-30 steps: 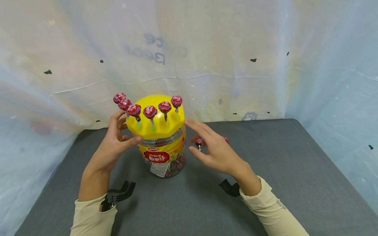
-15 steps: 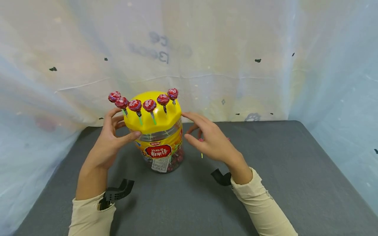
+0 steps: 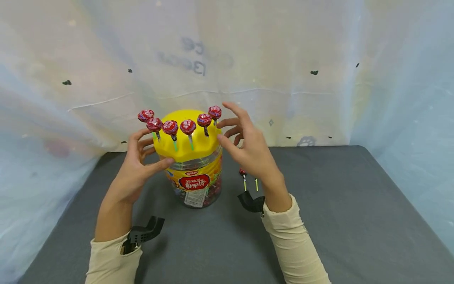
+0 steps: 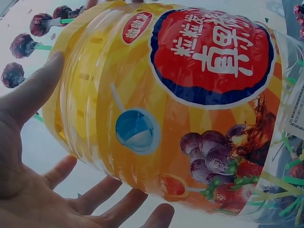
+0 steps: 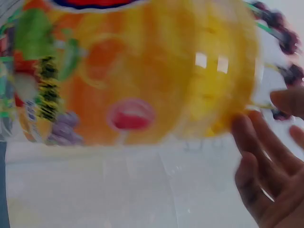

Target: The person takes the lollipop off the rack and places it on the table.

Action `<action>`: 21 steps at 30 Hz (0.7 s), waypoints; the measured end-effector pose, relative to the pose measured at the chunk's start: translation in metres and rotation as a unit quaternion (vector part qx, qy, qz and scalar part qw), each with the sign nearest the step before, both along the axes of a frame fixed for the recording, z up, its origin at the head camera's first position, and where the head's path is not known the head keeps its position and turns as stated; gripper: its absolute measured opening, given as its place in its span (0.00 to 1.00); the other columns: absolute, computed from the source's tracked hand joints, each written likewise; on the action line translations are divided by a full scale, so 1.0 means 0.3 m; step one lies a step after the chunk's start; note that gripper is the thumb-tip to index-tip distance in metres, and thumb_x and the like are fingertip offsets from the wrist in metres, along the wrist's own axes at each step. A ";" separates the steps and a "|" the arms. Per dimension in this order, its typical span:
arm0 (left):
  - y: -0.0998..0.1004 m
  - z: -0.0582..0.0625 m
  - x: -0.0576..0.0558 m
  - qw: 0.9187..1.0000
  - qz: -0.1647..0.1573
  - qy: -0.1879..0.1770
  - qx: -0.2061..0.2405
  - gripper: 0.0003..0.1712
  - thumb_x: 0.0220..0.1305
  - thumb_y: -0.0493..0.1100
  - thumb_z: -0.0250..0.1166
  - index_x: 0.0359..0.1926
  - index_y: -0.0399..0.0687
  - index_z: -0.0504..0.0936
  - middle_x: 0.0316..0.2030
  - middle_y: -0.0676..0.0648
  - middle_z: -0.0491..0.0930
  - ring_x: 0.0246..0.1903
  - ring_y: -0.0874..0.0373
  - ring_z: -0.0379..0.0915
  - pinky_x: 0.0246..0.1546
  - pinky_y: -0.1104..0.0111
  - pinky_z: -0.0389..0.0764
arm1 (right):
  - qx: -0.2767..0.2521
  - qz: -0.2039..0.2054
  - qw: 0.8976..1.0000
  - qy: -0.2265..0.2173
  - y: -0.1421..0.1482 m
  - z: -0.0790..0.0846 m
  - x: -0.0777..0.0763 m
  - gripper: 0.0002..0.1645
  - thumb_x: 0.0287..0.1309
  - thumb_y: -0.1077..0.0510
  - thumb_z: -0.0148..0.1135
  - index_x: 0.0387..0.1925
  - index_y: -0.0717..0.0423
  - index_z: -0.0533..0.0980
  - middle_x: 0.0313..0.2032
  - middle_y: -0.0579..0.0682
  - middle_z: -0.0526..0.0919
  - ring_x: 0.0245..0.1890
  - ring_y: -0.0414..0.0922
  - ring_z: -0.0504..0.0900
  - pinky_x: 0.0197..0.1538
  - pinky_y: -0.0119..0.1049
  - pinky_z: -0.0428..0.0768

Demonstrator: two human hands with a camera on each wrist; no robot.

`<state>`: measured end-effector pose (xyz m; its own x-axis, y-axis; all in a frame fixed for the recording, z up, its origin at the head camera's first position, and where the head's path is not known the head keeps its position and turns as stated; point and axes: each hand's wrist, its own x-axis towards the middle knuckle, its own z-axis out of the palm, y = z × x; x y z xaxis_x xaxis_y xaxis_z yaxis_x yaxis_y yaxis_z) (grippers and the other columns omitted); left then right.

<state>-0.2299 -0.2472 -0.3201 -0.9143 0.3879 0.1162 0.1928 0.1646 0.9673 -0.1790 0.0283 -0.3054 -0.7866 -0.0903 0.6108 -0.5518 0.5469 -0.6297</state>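
Note:
A clear plastic candy jar [image 3: 194,182] with a printed fruit label stands on the table, full of lollipops. On it sits a yellow lid [image 3: 182,153]. Several red-wrapped lollipops [image 3: 187,126] stick up from the lid's rim, their heads leaning outward. My left hand [image 3: 133,177] grips the lid's left side, thumb in front and fingers round behind. In the left wrist view that thumb [image 4: 40,90] lies along the lid's edge. My right hand [image 3: 250,148] is at the lid's right side, fingers spread and slightly bent beside the rightmost lollipop, holding nothing.
Right of the jar, a loose lollipop [image 3: 242,172] lies on the grey table [image 3: 209,252]. Beside it a second lollipop stick [image 3: 257,184] shows, partly hidden by my right wrist. A pale curtain [image 3: 283,47] hangs behind the table.
My right hand has risen from beside the jar's upper right side to the height of the rightmost lollipop. My left hand keeps its hold. The loose lollipops have come more into view.

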 end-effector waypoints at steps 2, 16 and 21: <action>0.005 -0.001 0.003 1.000 -0.002 -0.001 -0.001 0.49 0.65 0.40 0.67 0.74 0.69 0.43 0.72 0.43 0.49 0.70 0.44 0.48 0.61 0.44 0.63 | 0.008 -0.009 0.999 0.035 -0.017 -0.004 -0.010 0.39 0.66 0.57 0.64 0.73 0.44 0.58 0.48 0.51 0.83 0.37 0.41 0.81 0.39 0.35 0.77; 0.008 0.001 0.008 1.000 0.000 0.002 -0.004 0.49 0.65 0.39 0.67 0.73 0.69 0.44 0.71 0.43 0.50 0.68 0.45 0.50 0.59 0.47 0.65 | 0.012 -0.052 0.987 0.149 -0.038 -0.018 -0.039 0.28 0.66 0.59 0.63 0.66 0.51 0.68 0.35 0.50 0.85 0.34 0.42 0.78 0.34 0.33 0.72; 0.009 -0.001 0.011 1.000 0.000 0.001 -0.004 0.49 0.65 0.39 0.67 0.73 0.70 0.44 0.71 0.44 0.50 0.68 0.45 0.50 0.59 0.47 0.65 | -0.006 -0.054 0.985 0.162 -0.045 -0.018 -0.032 0.27 0.67 0.60 0.62 0.65 0.52 0.67 0.36 0.52 0.85 0.34 0.42 0.78 0.34 0.32 0.73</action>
